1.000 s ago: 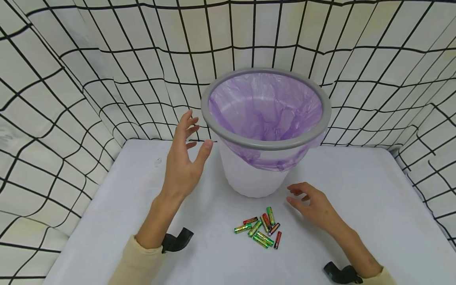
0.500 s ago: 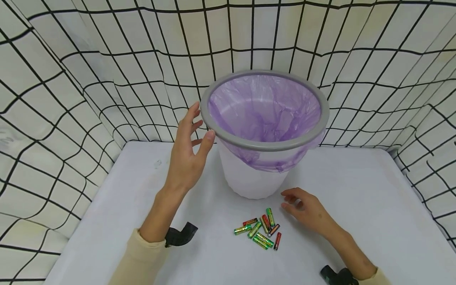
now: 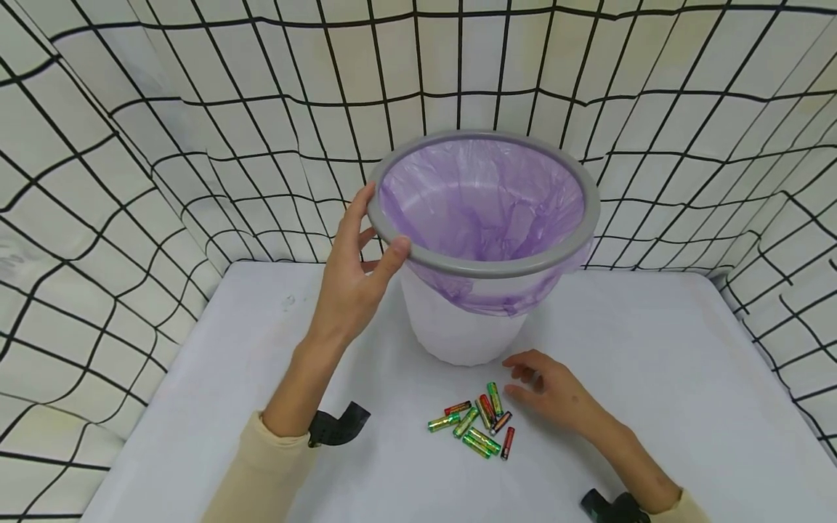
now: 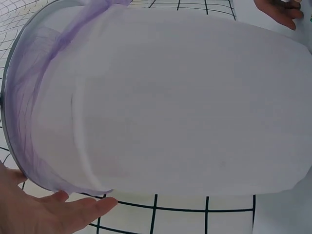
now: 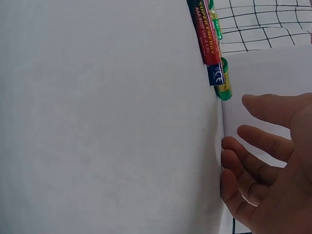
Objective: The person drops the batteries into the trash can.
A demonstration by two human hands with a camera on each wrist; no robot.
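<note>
A white trash bin (image 3: pixel 461 330) with a grey rim (image 3: pixel 484 267) and a purple liner bag (image 3: pixel 484 196) stands upright on the white table. My left hand (image 3: pixel 353 280) is at the left side of the rim, thumb overlapping its front and index fingertip right at its edge. In the left wrist view its fingers (image 4: pixel 95 209) lie spread just beside the liner. Several green-gold and red AAA batteries (image 3: pixel 482 434) lie in a loose pile before the bin. My right hand (image 3: pixel 549 388) is just right of the pile, fingers loosely bent, holding nothing.
Black grid netting (image 3: pixel 418 94) over white walls surrounds the table (image 3: pixel 654 349) at the back and both sides. A black wrist camera (image 3: pixel 338 425) is strapped on the left wrist, another (image 3: pixel 615 507) on the right.
My left hand has moved right, from beside the bin to its rim. My right hand has moved left and slightly down, closer to the batteries. Bin and batteries stay in place.
</note>
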